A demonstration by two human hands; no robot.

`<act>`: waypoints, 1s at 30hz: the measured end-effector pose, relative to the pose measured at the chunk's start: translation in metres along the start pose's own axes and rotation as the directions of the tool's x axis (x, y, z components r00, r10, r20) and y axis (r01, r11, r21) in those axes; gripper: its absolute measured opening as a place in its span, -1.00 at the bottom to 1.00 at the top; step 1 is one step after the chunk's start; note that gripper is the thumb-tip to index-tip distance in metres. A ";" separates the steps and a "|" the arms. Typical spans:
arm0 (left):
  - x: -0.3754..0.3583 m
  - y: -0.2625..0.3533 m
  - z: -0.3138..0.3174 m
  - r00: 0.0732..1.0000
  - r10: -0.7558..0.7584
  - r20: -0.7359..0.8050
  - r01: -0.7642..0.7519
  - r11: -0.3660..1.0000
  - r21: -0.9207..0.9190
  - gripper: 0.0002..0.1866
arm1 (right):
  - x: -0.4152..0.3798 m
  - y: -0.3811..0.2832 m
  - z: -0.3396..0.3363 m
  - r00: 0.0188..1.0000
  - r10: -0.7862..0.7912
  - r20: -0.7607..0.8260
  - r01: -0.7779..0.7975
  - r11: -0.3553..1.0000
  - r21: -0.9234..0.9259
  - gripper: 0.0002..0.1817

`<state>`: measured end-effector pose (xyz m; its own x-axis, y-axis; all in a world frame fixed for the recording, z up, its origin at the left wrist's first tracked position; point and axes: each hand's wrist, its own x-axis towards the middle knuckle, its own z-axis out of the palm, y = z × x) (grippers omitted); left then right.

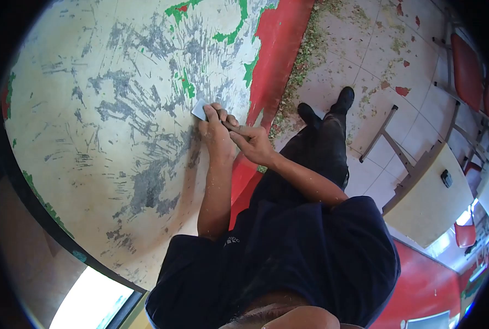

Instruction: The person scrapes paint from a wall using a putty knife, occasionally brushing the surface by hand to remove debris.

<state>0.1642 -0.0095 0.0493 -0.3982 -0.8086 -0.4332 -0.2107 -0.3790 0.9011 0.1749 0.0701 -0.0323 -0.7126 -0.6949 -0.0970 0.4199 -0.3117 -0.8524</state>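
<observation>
A putty-knife-style scraper with a flat, pale metal blade (199, 109) lies against the patchy wall (91, 164). Its thumb and fingers closed, my left hand (216, 127) grips the scraper near the blade. Just to the right, my right hand (253, 145) wraps round the handle's rear end. The handle itself is mostly hidden by my fingers. Around the blade the wall shows white with grey scraped marks, and scraps of green paint (187, 88) remain above it.
Red paint (274, 49) covers the wall's lower band. Paint flakes (304, 60) litter the tiled floor along its foot. My boots (340, 101) stand near it. To the right are a pale table (431, 203) with a small dark object (446, 178) and red chairs (466, 71).
</observation>
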 end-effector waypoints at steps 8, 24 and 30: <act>0.001 0.002 -0.002 1.000 -0.006 -0.007 0.007 0.983 0.182 -0.62 | 0.005 0.001 -0.003 0.997 0.058 0.048 -0.055 0.996 -0.075 -0.67; -0.007 -0.018 -0.003 0.997 -0.015 -0.082 0.019 0.999 0.044 -0.61 | 0.001 0.004 -0.005 0.997 -0.030 0.077 0.043 0.983 -0.177 -0.85; 0.000 0.014 0.021 0.999 0.013 -0.052 -0.007 0.992 0.122 -0.57 | 0.023 -0.012 -0.002 0.994 0.060 0.088 -0.046 0.987 -0.153 -0.83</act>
<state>0.1420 -0.0055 0.0613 -0.3542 -0.8357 -0.4197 -0.3155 -0.3157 0.8949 0.1529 0.0590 -0.0256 -0.6336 -0.7668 -0.1022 0.3610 -0.1762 -0.9158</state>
